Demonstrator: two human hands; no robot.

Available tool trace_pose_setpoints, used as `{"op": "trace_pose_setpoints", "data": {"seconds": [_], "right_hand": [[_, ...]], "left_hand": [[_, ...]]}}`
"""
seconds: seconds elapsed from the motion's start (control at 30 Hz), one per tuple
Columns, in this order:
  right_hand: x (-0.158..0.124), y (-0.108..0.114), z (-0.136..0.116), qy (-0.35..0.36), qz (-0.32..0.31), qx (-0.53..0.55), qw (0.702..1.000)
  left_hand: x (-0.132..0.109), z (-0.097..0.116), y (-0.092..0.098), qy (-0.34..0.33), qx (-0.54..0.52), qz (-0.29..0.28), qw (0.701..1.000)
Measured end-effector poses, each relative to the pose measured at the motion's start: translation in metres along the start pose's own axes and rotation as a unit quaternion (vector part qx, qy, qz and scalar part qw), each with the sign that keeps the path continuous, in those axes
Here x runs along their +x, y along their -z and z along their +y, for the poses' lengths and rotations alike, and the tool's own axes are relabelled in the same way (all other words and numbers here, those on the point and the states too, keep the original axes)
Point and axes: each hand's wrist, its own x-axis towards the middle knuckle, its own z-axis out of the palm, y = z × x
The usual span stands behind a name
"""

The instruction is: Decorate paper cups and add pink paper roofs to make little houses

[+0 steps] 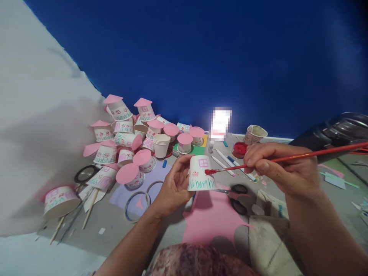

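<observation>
A white paper cup (198, 183) is held upside down by my left hand (175, 186), whose fingers wrap its left side. It bears a purple window drawing, red dabs and green strokes like grass along the rim. My right hand (276, 165) pinches a long red paintbrush (299, 156). The red-coated bristles meet the cup's side, just below the window. Beyond my right hand is a small container of red paint (240, 148). Markers (224, 165) lie behind the cup, one with a pink tip.
Decorated cups with pink paper roofs (128, 173) are piled at the left, around a stack of plain cups (161, 145). Black-handled scissors (238, 205) and pink paper (209, 222) lie in front. Tape rings (137, 207) rest on purple paper. A speckled cup (255, 134) stands by the blue wall.
</observation>
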Motion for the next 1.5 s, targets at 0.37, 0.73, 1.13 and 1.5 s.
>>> {"op": "trace_pose_setpoints", "data": {"seconds": [0.37, 0.73, 1.13, 1.5], "right_hand": [[-0.0004, 0.0026, -0.0009, 0.004, 0.019, 0.005, 1.0], [0.0011, 0.0029, -0.0033, -0.001, 0.017, 0.007, 1.0], [-0.0005, 0.0009, -0.002, -0.001, 0.033, 0.028, 0.999], [0.0003, -0.0013, -0.0039, -0.007, 0.023, 0.012, 1.0]], "left_hand": [[0.0018, -0.0008, 0.0008, 0.012, 0.003, 0.005, 1.0], [0.002, -0.0012, 0.0016, 0.014, -0.007, 0.002, 1.0], [0.0013, 0.0009, -0.0009, 0.02, -0.004, -0.007, 1.0], [0.0015, -0.0002, -0.0012, 0.027, -0.005, -0.007, 1.0]]}}
